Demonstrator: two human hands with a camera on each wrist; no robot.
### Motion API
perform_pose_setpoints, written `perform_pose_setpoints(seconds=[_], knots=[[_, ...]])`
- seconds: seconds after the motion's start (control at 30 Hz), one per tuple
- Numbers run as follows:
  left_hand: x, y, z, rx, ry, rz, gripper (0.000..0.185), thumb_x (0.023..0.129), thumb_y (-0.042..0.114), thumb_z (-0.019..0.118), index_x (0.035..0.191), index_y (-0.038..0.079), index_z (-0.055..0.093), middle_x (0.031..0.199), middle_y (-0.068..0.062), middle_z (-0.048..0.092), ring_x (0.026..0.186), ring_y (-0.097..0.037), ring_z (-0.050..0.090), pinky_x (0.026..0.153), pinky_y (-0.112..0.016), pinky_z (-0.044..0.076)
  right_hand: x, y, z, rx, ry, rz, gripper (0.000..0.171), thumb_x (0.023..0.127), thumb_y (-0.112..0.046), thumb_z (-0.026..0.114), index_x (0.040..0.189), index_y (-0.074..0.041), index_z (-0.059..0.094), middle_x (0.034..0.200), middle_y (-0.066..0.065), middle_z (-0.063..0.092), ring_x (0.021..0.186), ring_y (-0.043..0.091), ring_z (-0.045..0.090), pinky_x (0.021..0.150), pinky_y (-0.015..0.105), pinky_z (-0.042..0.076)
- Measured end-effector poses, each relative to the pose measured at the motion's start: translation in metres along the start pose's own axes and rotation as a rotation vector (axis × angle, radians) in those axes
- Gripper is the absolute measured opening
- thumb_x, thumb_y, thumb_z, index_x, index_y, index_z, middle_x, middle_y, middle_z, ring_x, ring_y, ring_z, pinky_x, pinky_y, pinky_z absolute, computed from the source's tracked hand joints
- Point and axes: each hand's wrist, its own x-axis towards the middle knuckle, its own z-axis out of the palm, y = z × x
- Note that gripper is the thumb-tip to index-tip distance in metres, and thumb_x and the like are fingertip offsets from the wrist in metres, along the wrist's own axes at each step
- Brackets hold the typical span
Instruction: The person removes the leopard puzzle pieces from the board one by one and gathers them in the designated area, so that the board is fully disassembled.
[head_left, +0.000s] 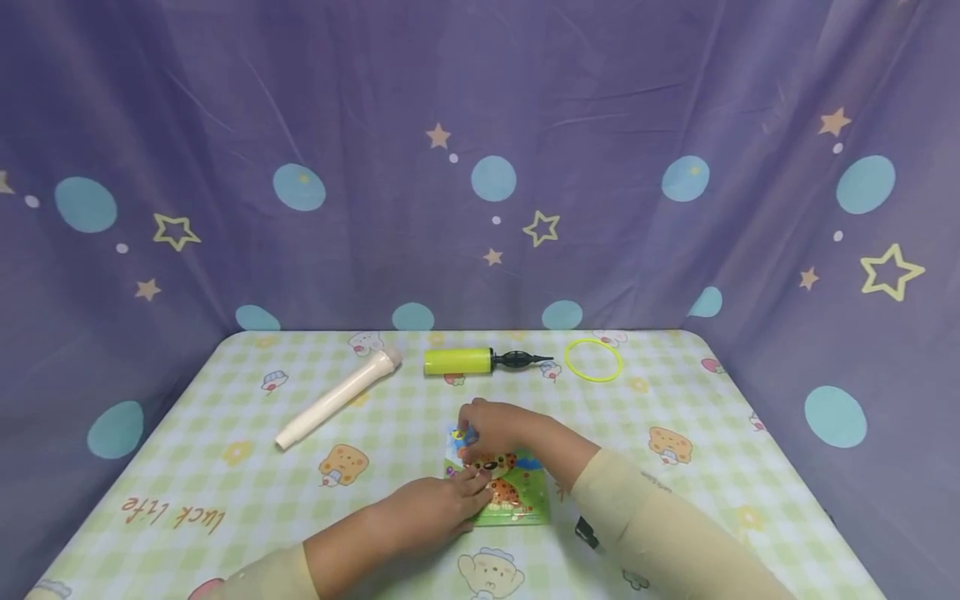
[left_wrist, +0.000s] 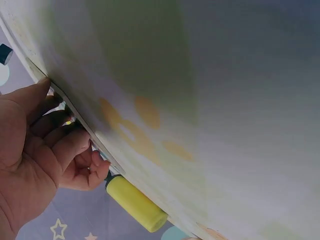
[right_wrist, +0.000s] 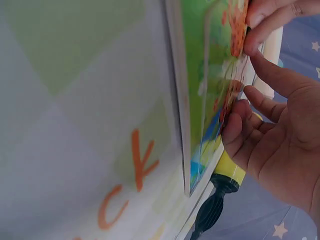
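Note:
A flat square board (head_left: 528, 500) with a cartoon spotted leopard on green lies near the table's front middle. Its face (right_wrist: 215, 60) looks glossy in the right wrist view. My left hand (head_left: 438, 512) rests at its left side, fingers laid over the picture; the left wrist view shows the thumb at the board's edge. Bent over the upper left part is my right hand (head_left: 498, 429), its fingers curled close to the surface. From the right wrist view, the right hand (right_wrist: 280, 120) has its thumb extended near the left fingertips. Whether it pinches anything is hidden.
Behind the board lie a cream tube (head_left: 337, 400), a yellow hand pump (head_left: 457, 361) with black nozzle and a thin yellow ring (head_left: 566, 360). A small black object (head_left: 587, 532) shows beside the right sleeve. The checked tablecloth (head_left: 262, 500) meets a purple curtain (head_left: 375, 275).

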Motion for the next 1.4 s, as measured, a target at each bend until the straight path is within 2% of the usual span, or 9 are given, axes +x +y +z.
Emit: perform_pose_setpoints(seconds=[0.33, 0.57, 0.83, 0.97, 1.07, 1.17, 1.33, 1.4], knots=[[0.0, -0.001, 0.001, -0.008, 0.002, -0.003, 0.05, 0.094, 0.032, 0.053, 0.139, 0.014, 0.044, 0.143, -0.007, 0.039, 0.128, -0.024, 0.041, 0.084, -0.028, 0.05, 0.004, -0.004, 0.003, 0.011, -0.001, 0.08, 0.04, 0.077, -0.045, 0.072, 0.105, -0.022, 0.056, 0.097, -0.005, 0.046, 0.084, 0.01, 0.05, 0.075, 0.028, 0.046], [0.001, 0.002, -0.005, -0.016, -0.017, -0.011, 0.049, 0.094, 0.032, 0.052, 0.139, 0.013, 0.044, 0.143, -0.007, 0.039, 0.128, -0.023, 0.041, 0.085, -0.026, 0.05, 0.004, -0.004, 0.003, 0.043, -0.003, 0.088, 0.04, 0.076, -0.043, 0.074, 0.102, -0.022, 0.052, 0.094, -0.004, 0.041, 0.081, 0.01, 0.05, 0.071, 0.026, 0.045], [0.003, 0.002, -0.006, 0.005, -0.04, -0.023, 0.049, 0.094, 0.033, 0.052, 0.139, 0.015, 0.044, 0.143, -0.006, 0.039, 0.128, -0.023, 0.041, 0.083, -0.026, 0.051, 0.001, 0.0, 0.003, 0.122, 0.03, 0.03, 0.046, 0.076, -0.038, 0.075, 0.106, -0.019, 0.046, 0.1, -0.004, 0.046, 0.085, 0.01, 0.05, 0.074, 0.026, 0.045], [0.004, 0.001, -0.004, 0.003, -0.047, -0.025, 0.049, 0.094, 0.033, 0.053, 0.139, 0.015, 0.045, 0.144, -0.005, 0.039, 0.128, -0.023, 0.041, 0.081, -0.025, 0.051, -0.001, 0.0, 0.001, 0.152, 0.035, 0.022, 0.044, 0.079, -0.038, 0.073, 0.112, -0.019, 0.048, 0.104, -0.002, 0.05, 0.09, 0.011, 0.051, 0.079, 0.029, 0.045], [0.004, 0.0, -0.003, 0.0, -0.047, -0.028, 0.048, 0.094, 0.033, 0.053, 0.138, 0.015, 0.045, 0.144, -0.005, 0.039, 0.128, -0.023, 0.041, 0.08, -0.025, 0.051, -0.001, 0.001, -0.002, 0.138, 0.038, 0.002, 0.038, 0.082, -0.039, 0.069, 0.11, -0.018, 0.053, 0.101, -0.003, 0.052, 0.088, 0.01, 0.05, 0.077, 0.028, 0.045], [0.004, 0.0, -0.003, 0.001, -0.055, -0.025, 0.048, 0.094, 0.033, 0.052, 0.138, 0.015, 0.045, 0.144, -0.006, 0.039, 0.128, -0.022, 0.041, 0.081, -0.025, 0.051, 0.0, 0.005, -0.002, 0.121, 0.041, -0.041, 0.028, 0.085, -0.039, 0.066, 0.1, -0.017, 0.055, 0.089, -0.005, 0.05, 0.078, 0.009, 0.046, 0.068, 0.026, 0.04], [0.004, 0.0, -0.003, -0.017, -0.074, -0.022, 0.049, 0.095, 0.033, 0.051, 0.139, 0.016, 0.044, 0.145, -0.006, 0.037, 0.129, -0.022, 0.04, 0.081, -0.025, 0.051, -0.005, 0.016, -0.007, 0.252, 0.051, -0.11, 0.018, 0.087, -0.032, 0.065, 0.088, -0.018, 0.053, 0.078, -0.007, 0.048, 0.068, 0.009, 0.043, 0.061, 0.025, 0.036], [0.004, 0.0, -0.004, -0.023, -0.077, -0.024, 0.049, 0.095, 0.033, 0.051, 0.14, 0.016, 0.043, 0.145, -0.006, 0.037, 0.129, -0.023, 0.04, 0.081, -0.025, 0.051, -0.008, 0.02, -0.012, 0.333, 0.055, -0.124, 0.014, 0.088, -0.029, 0.064, 0.088, -0.019, 0.054, 0.077, -0.005, 0.051, 0.066, 0.013, 0.048, 0.062, 0.026, 0.04]])
